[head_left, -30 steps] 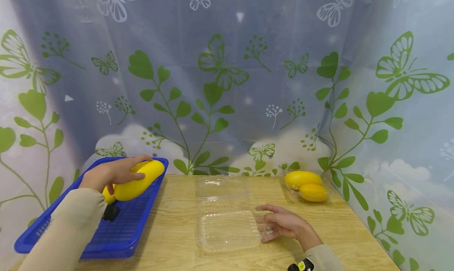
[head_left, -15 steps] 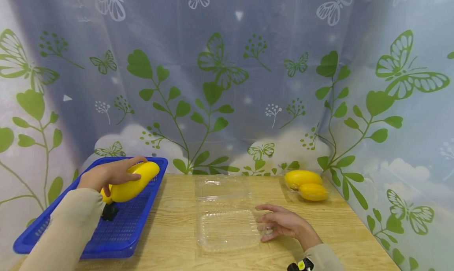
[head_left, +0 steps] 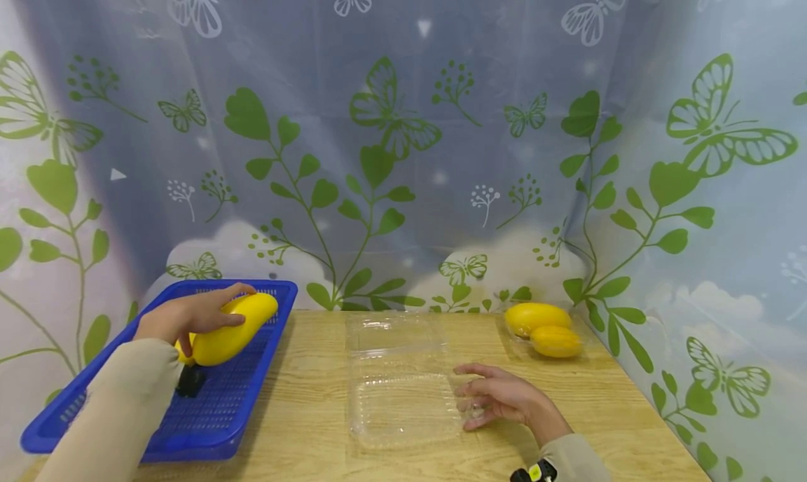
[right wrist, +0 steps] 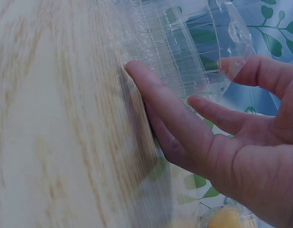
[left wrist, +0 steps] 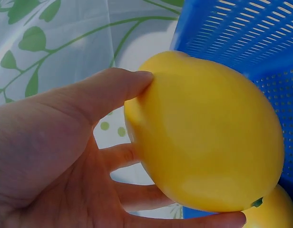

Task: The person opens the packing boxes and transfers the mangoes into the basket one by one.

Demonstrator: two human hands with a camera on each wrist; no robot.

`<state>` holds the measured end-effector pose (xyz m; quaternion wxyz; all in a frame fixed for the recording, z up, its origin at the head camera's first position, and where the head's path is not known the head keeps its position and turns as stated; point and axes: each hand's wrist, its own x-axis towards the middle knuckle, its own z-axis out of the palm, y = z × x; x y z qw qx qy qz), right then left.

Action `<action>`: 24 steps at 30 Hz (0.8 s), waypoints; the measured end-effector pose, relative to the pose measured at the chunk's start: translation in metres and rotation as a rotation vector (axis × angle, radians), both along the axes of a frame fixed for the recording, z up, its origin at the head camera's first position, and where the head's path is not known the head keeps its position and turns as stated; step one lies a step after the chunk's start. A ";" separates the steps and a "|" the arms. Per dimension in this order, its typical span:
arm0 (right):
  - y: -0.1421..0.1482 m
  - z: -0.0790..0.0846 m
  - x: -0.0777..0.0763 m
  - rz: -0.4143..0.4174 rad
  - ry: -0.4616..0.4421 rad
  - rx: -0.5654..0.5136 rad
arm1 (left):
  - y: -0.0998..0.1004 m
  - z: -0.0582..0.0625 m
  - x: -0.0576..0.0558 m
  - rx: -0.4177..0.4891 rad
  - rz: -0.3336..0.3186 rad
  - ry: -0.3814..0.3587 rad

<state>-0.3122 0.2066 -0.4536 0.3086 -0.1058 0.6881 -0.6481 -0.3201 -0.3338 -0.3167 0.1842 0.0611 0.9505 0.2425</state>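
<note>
My left hand (head_left: 189,317) grips a smooth yellow mango (head_left: 236,331) over the blue basket (head_left: 208,440). In the left wrist view, thumb and fingers curve round the mango (left wrist: 208,133), which has a small green stem spot. Part of a second yellow fruit (left wrist: 275,211) shows below it. On the table, a clear plastic clamshell box (head_left: 403,412) lies unfolded, lid toward the back. At its right edge rests my right hand (head_left: 507,398), fingers loosely bent. In the right wrist view, fingertips are against or close beside the box (right wrist: 175,52); exact contact is hard to tell.
Toward the back right of the wooden table (head_left: 302,412) sits another clear box holding a large yellow fruit (head_left: 536,319) and a smaller ridged yellow fruit (head_left: 556,342). A patterned curtain (head_left: 403,209) hangs behind the table and along both sides.
My left hand, with the mango, has drifted slightly left and down over the basket. My right hand and the clear box have stayed in place.
</note>
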 end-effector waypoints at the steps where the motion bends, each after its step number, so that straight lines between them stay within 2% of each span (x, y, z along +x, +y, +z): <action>1: 0.000 0.000 0.000 -0.002 -0.001 0.000 | 0.000 -0.001 0.000 0.002 -0.001 0.001; 14: 0.001 0.001 0.000 -0.003 -0.015 -0.002 | -0.004 -0.011 -0.007 0.035 0.017 -0.017; 20: 0.001 0.001 0.000 0.010 -0.010 -0.004 | -0.009 -0.017 -0.010 0.014 0.025 -0.011; 24: 0.001 0.000 -0.001 0.005 -0.009 -0.004 | -0.011 -0.022 -0.011 0.041 0.037 -0.018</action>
